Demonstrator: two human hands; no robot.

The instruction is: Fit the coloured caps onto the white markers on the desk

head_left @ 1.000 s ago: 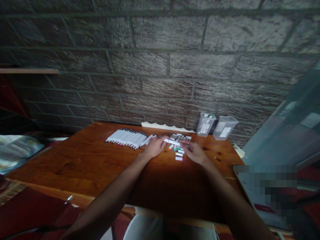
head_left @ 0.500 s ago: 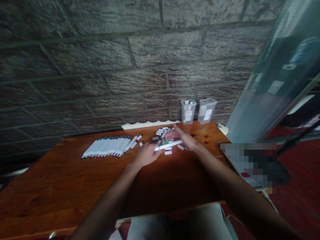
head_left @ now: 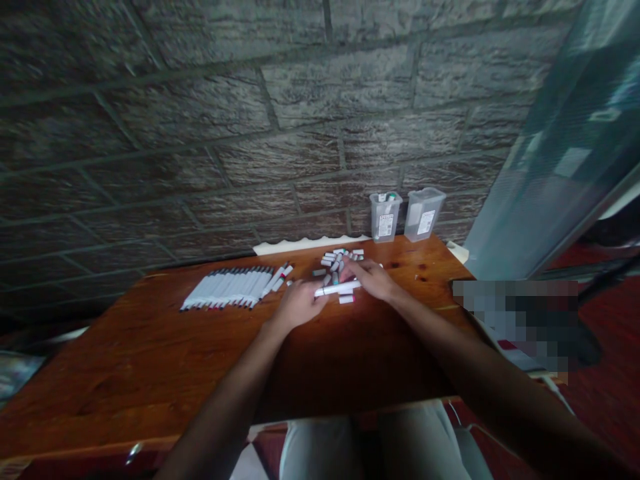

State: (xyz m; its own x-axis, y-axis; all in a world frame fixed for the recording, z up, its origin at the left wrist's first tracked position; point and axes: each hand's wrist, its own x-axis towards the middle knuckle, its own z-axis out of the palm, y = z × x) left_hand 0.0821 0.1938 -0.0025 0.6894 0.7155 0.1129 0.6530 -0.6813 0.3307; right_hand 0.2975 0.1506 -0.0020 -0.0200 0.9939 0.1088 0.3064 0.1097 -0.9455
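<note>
Along left of wooden table (head_left: 125, 373): slanted row of white markers (head_left: 227, 288). Next, left hand (head_left: 300, 305) gripping single white marker (head_left: 340, 289), nearly level. Behind it, scattered caps (head_left: 329, 263). Right hand (head_left: 373, 279) over caps, fingers bent; cannot tell if holding any. Farther right, translucent bin (head_left: 385, 221), then second bin (head_left: 424, 217).

2 arms (head_left: 235, 387) extended — left hand (head_left: 301, 303) gripping, right hand (head_left: 374, 279) angled inward.
</note>
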